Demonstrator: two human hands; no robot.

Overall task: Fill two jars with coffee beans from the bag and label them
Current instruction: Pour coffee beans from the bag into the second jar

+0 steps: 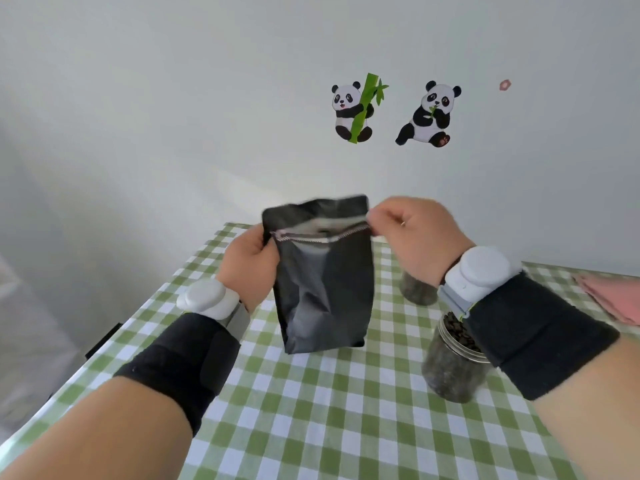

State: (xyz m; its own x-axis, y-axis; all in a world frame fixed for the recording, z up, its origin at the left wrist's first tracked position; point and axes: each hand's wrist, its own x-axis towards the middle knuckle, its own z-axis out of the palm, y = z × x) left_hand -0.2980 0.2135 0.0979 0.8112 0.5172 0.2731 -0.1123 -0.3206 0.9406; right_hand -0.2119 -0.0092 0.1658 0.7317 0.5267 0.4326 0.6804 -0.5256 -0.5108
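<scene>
Right hand [415, 233] hides top of far jar [417, 291].

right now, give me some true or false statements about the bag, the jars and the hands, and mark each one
1. Both the left hand and the right hand hold the black bag near its top. True.
2. The near jar is empty. False: it holds coffee beans almost to its rim.
3. The near jar has no lid on. True.
4. The black bag lies flat on the checked tablecloth. False: it is upright, with its mouth open at the top.
5. The far jar stands left of the black bag. False: it is right of the bag, partly hidden behind the right wrist.
</scene>
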